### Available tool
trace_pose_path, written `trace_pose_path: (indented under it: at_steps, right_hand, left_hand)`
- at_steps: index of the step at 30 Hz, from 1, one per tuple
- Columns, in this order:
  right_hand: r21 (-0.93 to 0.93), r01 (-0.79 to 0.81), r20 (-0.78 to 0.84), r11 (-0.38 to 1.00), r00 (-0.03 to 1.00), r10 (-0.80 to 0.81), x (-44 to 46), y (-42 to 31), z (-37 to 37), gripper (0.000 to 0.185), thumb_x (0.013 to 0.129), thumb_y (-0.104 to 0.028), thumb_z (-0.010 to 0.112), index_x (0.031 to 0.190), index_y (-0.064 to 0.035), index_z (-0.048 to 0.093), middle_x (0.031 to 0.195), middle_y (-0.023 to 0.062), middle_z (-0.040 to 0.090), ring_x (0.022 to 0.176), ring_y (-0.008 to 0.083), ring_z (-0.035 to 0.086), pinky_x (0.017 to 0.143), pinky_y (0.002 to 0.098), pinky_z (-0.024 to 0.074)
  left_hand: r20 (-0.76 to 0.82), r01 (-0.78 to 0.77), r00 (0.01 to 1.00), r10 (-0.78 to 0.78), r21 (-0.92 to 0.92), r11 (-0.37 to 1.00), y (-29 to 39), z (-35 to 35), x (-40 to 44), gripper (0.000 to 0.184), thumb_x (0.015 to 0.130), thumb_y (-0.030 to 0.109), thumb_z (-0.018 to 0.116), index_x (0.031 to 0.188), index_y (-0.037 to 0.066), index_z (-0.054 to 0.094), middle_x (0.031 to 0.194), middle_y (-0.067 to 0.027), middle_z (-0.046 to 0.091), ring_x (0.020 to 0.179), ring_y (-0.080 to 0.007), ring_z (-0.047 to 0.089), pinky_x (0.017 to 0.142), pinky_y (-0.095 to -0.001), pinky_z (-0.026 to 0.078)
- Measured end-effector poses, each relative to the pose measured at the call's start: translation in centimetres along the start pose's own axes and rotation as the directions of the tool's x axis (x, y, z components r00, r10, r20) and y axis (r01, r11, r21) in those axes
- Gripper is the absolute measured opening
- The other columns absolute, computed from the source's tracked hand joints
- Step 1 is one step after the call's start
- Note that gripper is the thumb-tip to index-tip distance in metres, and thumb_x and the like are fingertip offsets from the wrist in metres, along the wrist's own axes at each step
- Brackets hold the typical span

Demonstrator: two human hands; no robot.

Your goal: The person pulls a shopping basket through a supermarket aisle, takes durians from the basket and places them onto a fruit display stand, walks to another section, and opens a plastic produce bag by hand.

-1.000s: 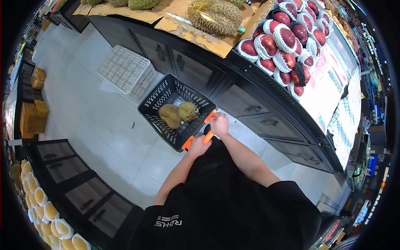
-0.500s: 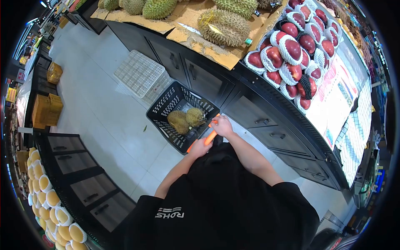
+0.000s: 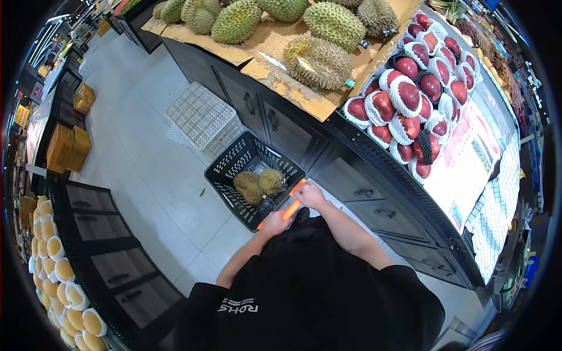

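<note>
My left hand (image 3: 275,223) and my right hand (image 3: 310,195) are both closed around an orange handle (image 3: 291,209). It runs along the near side of a black slatted basket (image 3: 218,171). Two spiky durians sit inside the basket: a larger brown-green durian (image 3: 248,187) on the left and a smaller durian (image 3: 271,181) beside it, touching or nearly so. Between my hands a stretch of the handle shows bare. My fingers wrap over the handle, and their undersides are hidden.
Beyond the basket, a white plastic crate (image 3: 202,114) stands on the tiled floor (image 3: 140,128). Durians (image 3: 319,63) lie on a cardboard-topped counter (image 3: 257,73), with red apples (image 3: 405,96) in foam nets to the right. Yellow fruit (image 3: 67,292) in foam nets lines the left shelf; wooden boxes (image 3: 69,149) stand farther back.
The view has tilted up, so counter, crate and fruit sit lower in the picture and more durians show at the top. Both hands keep their hold on the handle.
</note>
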State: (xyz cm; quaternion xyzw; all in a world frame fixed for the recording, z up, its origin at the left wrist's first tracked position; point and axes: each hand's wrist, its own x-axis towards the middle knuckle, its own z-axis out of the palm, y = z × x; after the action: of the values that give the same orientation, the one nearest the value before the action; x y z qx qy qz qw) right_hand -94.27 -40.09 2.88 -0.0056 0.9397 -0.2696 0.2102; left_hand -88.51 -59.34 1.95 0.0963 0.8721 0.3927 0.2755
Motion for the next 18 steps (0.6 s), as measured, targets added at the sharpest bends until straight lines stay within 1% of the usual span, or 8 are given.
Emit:
trace_pose_path:
  at_steps: [5, 7, 11, 13, 14, 15, 17, 18]
  right_hand:
    - [-0.016, 0.072, -0.033, 0.997, 0.997, -0.073, -1.4, 0.4, 0.4, 0.034, 0.087, -0.035, 0.053, 0.085, -0.0061, 0.071, 0.103, 0.0140, 0.066, 0.110, 0.0296, 0.055, 0.092, 0.0402, 0.0473]
    - [-0.001, 0.136, -0.133, 0.991, 0.982, -0.135, -2.0, 0.8, 0.8, 0.033, 0.086, -0.030, 0.053, 0.080, -0.0020, 0.070, 0.092, 0.0166, 0.066, 0.101, 0.0330, 0.057, 0.088, 0.0419, 0.0476]
    - [0.016, 0.120, -0.130, 0.993, 0.985, -0.117, -3.3, 1.1, 1.0, 0.031, 0.086, -0.028, 0.054, 0.081, -0.0025, 0.070, 0.093, 0.0156, 0.066, 0.101, 0.0319, 0.057, 0.088, 0.0411, 0.0480]
    - [0.016, 0.083, -0.167, 0.996, 0.983, -0.079, -4.0, 0.9, 0.9, 0.030, 0.086, -0.029, 0.055, 0.080, -0.0042, 0.070, 0.093, 0.0133, 0.065, 0.102, 0.0292, 0.057, 0.088, 0.0407, 0.0488]
    - [0.032, 0.071, -0.199, 0.997, 0.978, -0.063, -4.2, 0.9, 0.9, 0.028, 0.085, -0.027, 0.056, 0.075, -0.0043, 0.070, 0.088, 0.0132, 0.065, 0.098, 0.0293, 0.058, 0.084, 0.0409, 0.0503]
    - [0.035, 0.069, -0.187, 0.997, 0.980, -0.061, -4.2, 1.0, 1.1, 0.028, 0.085, -0.027, 0.056, 0.075, -0.0043, 0.070, 0.088, 0.0132, 0.065, 0.098, 0.0293, 0.058, 0.084, 0.0409, 0.0503]
    - [0.036, 0.085, -0.221, 0.996, 0.972, -0.075, -3.9, 1.4, 1.1, 0.028, 0.084, -0.026, 0.057, 0.072, -0.0042, 0.070, 0.083, 0.0134, 0.065, 0.096, 0.0292, 0.058, 0.081, 0.0415, 0.0511]
    - [0.025, 0.088, -0.237, 0.996, 0.968, -0.080, -3.7, 1.2, 0.8, 0.028, 0.084, -0.026, 0.058, 0.071, -0.0040, 0.070, 0.081, 0.0134, 0.065, 0.095, 0.0295, 0.059, 0.081, 0.0420, 0.0511]
  left_hand:
    - [0.004, 0.034, 0.999, -0.034, -0.024, 0.999, 0.3, 0.5, -0.7, 0.032, 0.078, 0.033, 0.063, 0.091, 0.004, 0.064, 0.081, -0.0224, 0.066, 0.082, -0.0404, 0.063, 0.076, -0.0486, 0.050]
    - [0.016, 0.039, 0.999, -0.039, -0.001, 0.999, 0.2, 1.0, -0.9, 0.033, 0.077, 0.034, 0.063, 0.092, 0.004, 0.064, 0.083, -0.0218, 0.066, 0.082, -0.0392, 0.064, 0.077, -0.0479, 0.050]
    - [0.036, 0.043, 0.998, -0.043, 0.003, 0.999, 0.0, 2.1, -1.3, 0.033, 0.076, 0.034, 0.063, 0.092, 0.005, 0.064, 0.085, -0.0212, 0.066, 0.083, -0.0384, 0.064, 0.077, -0.0478, 0.051]
    - [0.059, 0.029, 0.998, -0.033, 0.053, 0.998, -0.1, 2.7, -1.5, 0.034, 0.075, 0.034, 0.063, 0.092, 0.005, 0.064, 0.086, -0.0205, 0.066, 0.084, -0.0382, 0.064, 0.078, -0.0480, 0.051]
    - [0.040, 0.018, 0.999, -0.019, 0.035, 0.999, -0.2, 3.0, -1.5, 0.033, 0.074, 0.033, 0.063, 0.091, 0.005, 0.064, 0.084, -0.0207, 0.066, 0.083, -0.0388, 0.064, 0.077, -0.0484, 0.051]
    - [0.044, 0.029, 0.999, -0.030, 0.030, 0.999, -0.2, 3.2, -1.6, 0.033, 0.074, 0.033, 0.063, 0.091, 0.005, 0.064, 0.084, -0.0207, 0.066, 0.083, -0.0388, 0.064, 0.077, -0.0484, 0.051]
    - [-0.058, -0.077, 0.995, 0.076, -0.018, 0.997, -0.2, 3.4, -1.4, 0.029, 0.073, 0.030, 0.064, 0.081, 0.002, 0.063, 0.072, -0.0207, 0.064, 0.072, -0.0392, 0.063, 0.069, -0.0465, 0.051]
    - [-0.079, -0.096, 0.992, 0.094, -0.017, 0.995, -0.1, 3.3, -1.2, 0.028, 0.073, 0.029, 0.064, 0.079, 0.002, 0.063, 0.072, -0.0210, 0.064, 0.071, -0.0397, 0.063, 0.068, -0.0464, 0.052]
